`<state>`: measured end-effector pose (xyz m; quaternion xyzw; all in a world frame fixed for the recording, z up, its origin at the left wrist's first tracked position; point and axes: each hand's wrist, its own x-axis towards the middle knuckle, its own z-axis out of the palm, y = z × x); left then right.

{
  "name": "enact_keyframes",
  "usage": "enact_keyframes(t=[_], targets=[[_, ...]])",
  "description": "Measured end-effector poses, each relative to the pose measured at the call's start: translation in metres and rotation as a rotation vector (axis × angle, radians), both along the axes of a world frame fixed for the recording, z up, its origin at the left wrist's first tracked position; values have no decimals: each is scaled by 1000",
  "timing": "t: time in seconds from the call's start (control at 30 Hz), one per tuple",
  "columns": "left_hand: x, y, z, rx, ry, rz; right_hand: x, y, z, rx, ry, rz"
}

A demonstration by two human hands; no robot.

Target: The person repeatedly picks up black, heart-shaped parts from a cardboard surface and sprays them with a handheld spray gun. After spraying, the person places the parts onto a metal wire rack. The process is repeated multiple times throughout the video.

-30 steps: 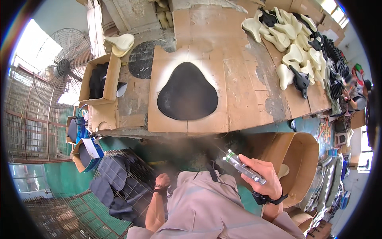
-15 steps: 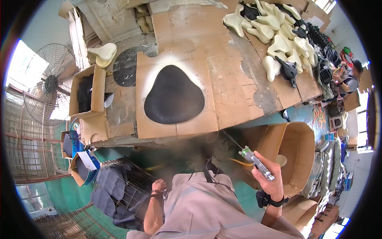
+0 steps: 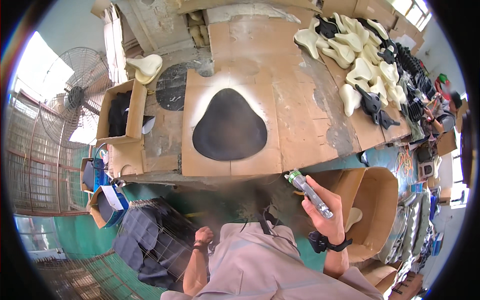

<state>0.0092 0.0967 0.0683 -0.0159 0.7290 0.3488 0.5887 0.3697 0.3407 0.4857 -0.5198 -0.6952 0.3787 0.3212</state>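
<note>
My right hand (image 3: 327, 207) is closed around a silver spray gun (image 3: 311, 196) with a green ring near its nozzle. The gun is tilted, its nozzle close to the table's front edge. On the table lies a flat black rounded-triangle piece (image 3: 230, 127), apart from both hands. It rests on a cardboard sheet (image 3: 200, 167) marked with white overspray around the piece's upper sides. My left hand (image 3: 203, 235) hangs low beside my lap with its fingers curled, nothing showing in it. Nearest to it is a wire rack (image 3: 170, 240) with dark sheets.
Cream saddle shells (image 3: 357, 42) and black saddle parts (image 3: 371, 102) lie piled at the far right. An open carton (image 3: 372, 200) stands below the table's right side. At left are a box of dark pieces (image 3: 136, 112) and a fan (image 3: 75, 95). A person (image 3: 442, 117) works at far right.
My right hand has brought the spray gun left and up, nearer the table's front edge. The whole view has shifted slightly. One more black saddle part shows at the right pile's near edge.
</note>
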Motion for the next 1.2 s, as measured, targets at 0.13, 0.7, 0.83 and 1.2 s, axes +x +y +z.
enact_keyframes(t=[0.13, 0.7, 0.83, 1.2], targets=[[-1, -17, -7, -22, 112, -112, -7, -1, 5, -14, -28, 212], [-10, 7, -11, 168, -278, 32, 18, -29, 10, -16, -145, -30], [-10, 26, 0, 17, -157, 29, 4, -22, 16, 51, -66, -55], [-25, -10, -51, 106, -195, 28, 1, -14, 12, -3, -70, -36]])
